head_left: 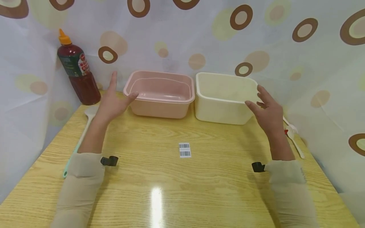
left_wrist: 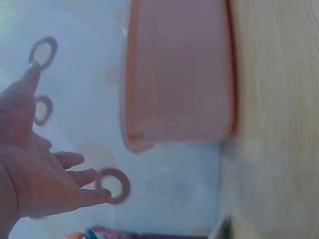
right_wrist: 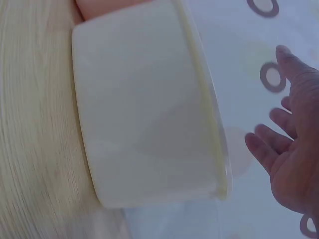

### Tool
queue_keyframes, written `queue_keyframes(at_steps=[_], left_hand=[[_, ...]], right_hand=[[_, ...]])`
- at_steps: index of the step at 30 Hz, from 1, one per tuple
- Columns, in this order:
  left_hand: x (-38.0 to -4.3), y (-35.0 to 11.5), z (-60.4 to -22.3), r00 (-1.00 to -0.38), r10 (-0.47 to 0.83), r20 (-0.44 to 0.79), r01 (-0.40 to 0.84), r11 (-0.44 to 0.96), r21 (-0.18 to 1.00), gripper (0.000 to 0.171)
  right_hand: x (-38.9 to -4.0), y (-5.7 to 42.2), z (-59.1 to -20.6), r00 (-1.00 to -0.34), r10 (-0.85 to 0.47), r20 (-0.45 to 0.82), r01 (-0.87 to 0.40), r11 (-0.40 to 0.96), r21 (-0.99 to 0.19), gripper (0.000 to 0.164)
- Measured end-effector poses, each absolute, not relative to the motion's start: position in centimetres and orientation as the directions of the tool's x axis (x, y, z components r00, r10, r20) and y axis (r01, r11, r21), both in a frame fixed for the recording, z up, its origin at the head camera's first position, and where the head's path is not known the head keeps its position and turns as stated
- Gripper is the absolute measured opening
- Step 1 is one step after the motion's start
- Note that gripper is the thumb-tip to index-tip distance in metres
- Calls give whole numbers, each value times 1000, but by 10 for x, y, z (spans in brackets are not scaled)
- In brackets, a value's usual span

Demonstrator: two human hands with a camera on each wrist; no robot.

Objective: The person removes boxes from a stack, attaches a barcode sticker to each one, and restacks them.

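Note:
A pink plastic bin [head_left: 159, 109] and a cream plastic bin [head_left: 222, 112] stand side by side at the back of the wooden table. My left hand [head_left: 112, 103] is spread at the pink bin's left end, its thumb overlapping the rim in the head view. In the left wrist view this hand [left_wrist: 45, 154] holds nothing, and a gap shows between it and the pink bin [left_wrist: 179, 74]. My right hand [head_left: 268, 114] hovers by the cream bin's right end, fingers apart. The right wrist view shows that hand [right_wrist: 294, 129] empty, off the rim of the cream bin [right_wrist: 144, 109].
A sauce bottle [head_left: 77, 72] with an orange cap stands at the back left. Below it lies a long spatula-like utensil [head_left: 81, 139], partly under my left arm. A white fork [head_left: 291, 126] and a white spoon [head_left: 295, 142] lie at the right edge. A barcode label [head_left: 184, 150] is mid-table.

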State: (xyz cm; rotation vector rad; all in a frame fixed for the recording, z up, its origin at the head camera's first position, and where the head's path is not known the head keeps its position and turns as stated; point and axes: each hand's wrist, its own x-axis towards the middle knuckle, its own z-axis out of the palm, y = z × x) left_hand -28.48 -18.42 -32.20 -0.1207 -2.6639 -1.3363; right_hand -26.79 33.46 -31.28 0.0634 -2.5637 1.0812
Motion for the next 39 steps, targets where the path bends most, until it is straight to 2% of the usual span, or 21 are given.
queue_keyframes(at_steps=[6,11,19,24,28,39], left_hand=[[-268,-148,-310,-934,168,314,348,615,707,109],[-254,-116,-314,-899,269,347,438,583,684,105],[-241,-70,-333,-849,471,238,495,555,668,111],[-243,-62,-345,-813,560,158,530,600,600,103],[-244,-61,-351,-797,593,114,541,618,570,95],[-253,-64,-364,-788,616,8,518,655,550,93]], right_hand=[[-260,299,-320,-919,-145,367,-344,752,-562,62],[-257,270,-336,-885,-324,335,-460,721,-518,57],[-252,228,-351,-879,-434,196,-471,727,-501,60],[-249,218,-361,-859,-489,155,-495,711,-500,58],[-247,214,-368,-835,-535,125,-519,694,-499,54],[-244,204,-380,-800,-600,18,-532,695,-484,42]])
